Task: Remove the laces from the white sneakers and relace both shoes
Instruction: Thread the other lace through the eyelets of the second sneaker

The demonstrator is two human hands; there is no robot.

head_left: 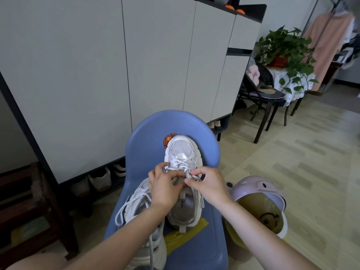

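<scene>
Head view: both hands [187,185] pinch the sneaker [183,172] lace [188,173].

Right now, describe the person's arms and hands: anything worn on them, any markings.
Both forearms are bare up to the frame edge, with no sleeves in view. The left hand and right hand wear no gloves; no rings, watch, bracelets or markings are visible. Fingernails look short and unpainted, though small detail is hard to tell.

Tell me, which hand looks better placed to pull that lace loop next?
Probably the right hand: its fingertips already pinch the lace loop at the sneaker tongue. The left hand grips the lace beside it, seemingly steadying.
</scene>
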